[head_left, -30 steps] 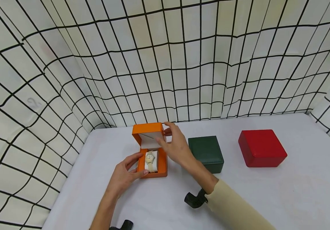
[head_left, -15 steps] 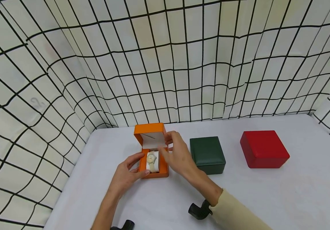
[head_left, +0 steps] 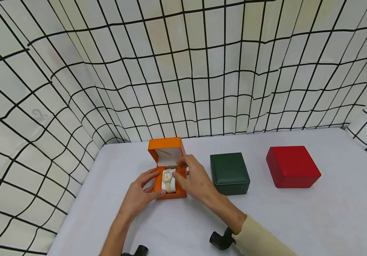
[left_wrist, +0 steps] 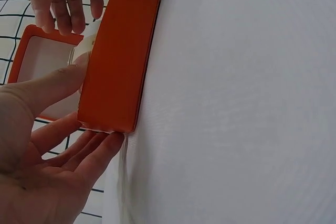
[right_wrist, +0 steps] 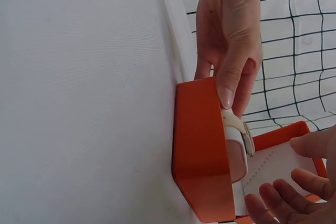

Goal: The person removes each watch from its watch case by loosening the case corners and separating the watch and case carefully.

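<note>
An orange watch box (head_left: 165,143) stands on the white table with its lid raised. Inside, a cream-strapped watch (head_left: 167,177) is wrapped round a white cushion (right_wrist: 236,161). My left hand (head_left: 135,197) holds the box base at its left side, thumb over the front rim and fingers along the outer wall, as the left wrist view shows. My right hand (head_left: 197,180) is over the box's right side, its thumb close to the watch. In the right wrist view the right hand's fingers (right_wrist: 286,198) are spread and loosely bent, with nothing between them.
Right of the orange box sits a closed green box (head_left: 229,170), close to my right wrist. Farther right is a closed red box (head_left: 293,163). A white backdrop with black netting (head_left: 202,83) rises behind the table (head_left: 298,220) and along its left side.
My right hand has come down from the edge of the raised lid towards the watch. The left hand keeps its hold on the box base.
</note>
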A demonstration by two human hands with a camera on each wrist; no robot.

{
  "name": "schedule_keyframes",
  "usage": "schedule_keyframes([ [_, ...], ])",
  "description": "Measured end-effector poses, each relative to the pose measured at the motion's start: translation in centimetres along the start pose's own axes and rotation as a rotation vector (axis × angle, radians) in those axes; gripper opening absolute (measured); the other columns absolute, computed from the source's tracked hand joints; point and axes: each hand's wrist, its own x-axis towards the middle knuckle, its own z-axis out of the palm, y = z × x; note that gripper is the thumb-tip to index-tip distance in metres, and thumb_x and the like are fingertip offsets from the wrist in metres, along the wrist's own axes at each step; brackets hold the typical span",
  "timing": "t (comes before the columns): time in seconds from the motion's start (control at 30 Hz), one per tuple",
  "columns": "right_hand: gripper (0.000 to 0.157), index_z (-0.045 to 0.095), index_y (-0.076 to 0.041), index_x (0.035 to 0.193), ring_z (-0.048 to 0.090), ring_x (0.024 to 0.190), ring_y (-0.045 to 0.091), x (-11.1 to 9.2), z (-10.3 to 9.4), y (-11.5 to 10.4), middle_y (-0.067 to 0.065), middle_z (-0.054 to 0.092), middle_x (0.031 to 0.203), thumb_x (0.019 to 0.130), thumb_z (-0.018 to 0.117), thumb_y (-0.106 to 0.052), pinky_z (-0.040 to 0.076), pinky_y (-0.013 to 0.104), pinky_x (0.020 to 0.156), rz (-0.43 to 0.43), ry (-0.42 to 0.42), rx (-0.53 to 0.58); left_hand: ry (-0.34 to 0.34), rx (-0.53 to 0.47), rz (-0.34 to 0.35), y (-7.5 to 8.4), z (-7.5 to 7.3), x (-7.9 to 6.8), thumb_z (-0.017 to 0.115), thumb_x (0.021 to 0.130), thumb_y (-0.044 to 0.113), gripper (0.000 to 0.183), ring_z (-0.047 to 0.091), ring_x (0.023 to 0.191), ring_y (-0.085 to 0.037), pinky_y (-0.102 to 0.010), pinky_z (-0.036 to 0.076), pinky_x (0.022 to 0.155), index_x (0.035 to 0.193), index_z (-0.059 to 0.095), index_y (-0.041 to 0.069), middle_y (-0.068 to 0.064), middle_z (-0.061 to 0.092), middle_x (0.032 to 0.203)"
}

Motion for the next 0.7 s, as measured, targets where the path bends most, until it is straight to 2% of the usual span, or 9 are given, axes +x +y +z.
schedule_keyframes([
  [0.2, 0.03, 0.063, -0.004, 0.121, 0.061, 0.101, 0.022, 0.1, 0.5, 0.2, 0.011, 0.062, 0.119, 0.096, 0.075, -0.016, 0.059, 0.036, 0.091, 0.01, -0.047, -0.046, -0.026, -0.011, 0.019, -0.3, -0.4, 0.0, 0.087, 0.086, 0.019, 0.069, 0.048, 0.149, -0.035, -0.041, 0.05, 0.111, 0.148, 0.058, 0.013, -0.007, 0.038, 0.167],
  [0.4, 0.031, 0.065, -0.006, 0.122, 0.063, 0.112, 0.027, 0.2, 0.8, 0.5, 0.012, 0.063, 0.124, 0.095, 0.076, -0.018, 0.057, 0.043, 0.104, 0.027, -0.083, -0.069, -0.056, -0.045, 0.027, -0.4, -0.7, -0.1, 0.085, 0.087, 0.019, 0.068, 0.046, 0.15, -0.034, -0.041, 0.048, 0.113, 0.149, 0.057, 0.013, -0.007, 0.038, 0.167],
  [0.7, 0.042, 0.065, -0.007, 0.13, 0.058, 0.122, 0.028, 0.4, 1.5, 0.9, 0.012, 0.061, 0.137, 0.094, 0.078, -0.024, 0.053, 0.047, 0.11, 0.064, -0.129, -0.114, -0.086, -0.059, 0.025, -0.4, -1.0, -0.2, 0.083, 0.089, 0.014, 0.07, 0.043, 0.151, -0.036, -0.042, 0.047, 0.115, 0.151, 0.053, 0.011, -0.008, 0.036, 0.168],
])
